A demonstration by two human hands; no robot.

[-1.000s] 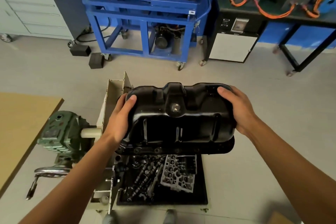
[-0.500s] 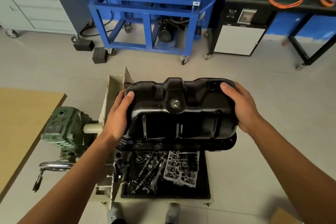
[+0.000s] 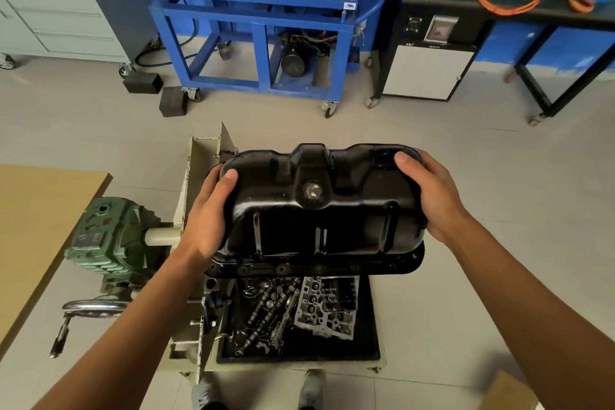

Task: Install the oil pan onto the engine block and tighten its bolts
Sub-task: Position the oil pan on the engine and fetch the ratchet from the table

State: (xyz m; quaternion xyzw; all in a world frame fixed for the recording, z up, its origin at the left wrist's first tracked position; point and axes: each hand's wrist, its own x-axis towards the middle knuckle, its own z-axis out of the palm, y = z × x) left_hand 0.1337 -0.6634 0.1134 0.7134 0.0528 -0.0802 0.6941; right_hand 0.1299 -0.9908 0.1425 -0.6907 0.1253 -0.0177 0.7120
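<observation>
A glossy black oil pan (image 3: 319, 213) lies bottom-up in the middle of the view, its drain plug (image 3: 312, 190) facing up and its bolt flange (image 3: 316, 268) along the near edge. My left hand (image 3: 209, 220) grips its left end, thumb on top. My right hand (image 3: 432, 200) grips its right end, fingers curled over the far corner. The engine block is hidden beneath the pan. I cannot tell whether the flange touches anything below.
Below the pan a black tray (image 3: 366, 336) on the cream stand (image 3: 196, 170) holds a cylinder head (image 3: 324, 309), camshafts (image 3: 266, 313) and small parts. A green gearbox (image 3: 109, 240) with a chrome crank handle (image 3: 90, 308) sits left. A wooden tabletop (image 3: 36, 220) is far left; a blue press frame (image 3: 253, 27) stands behind.
The pan and both hands have kept their grip and place. The view has tipped down a little, so the stand and tray show lower in the frame.
</observation>
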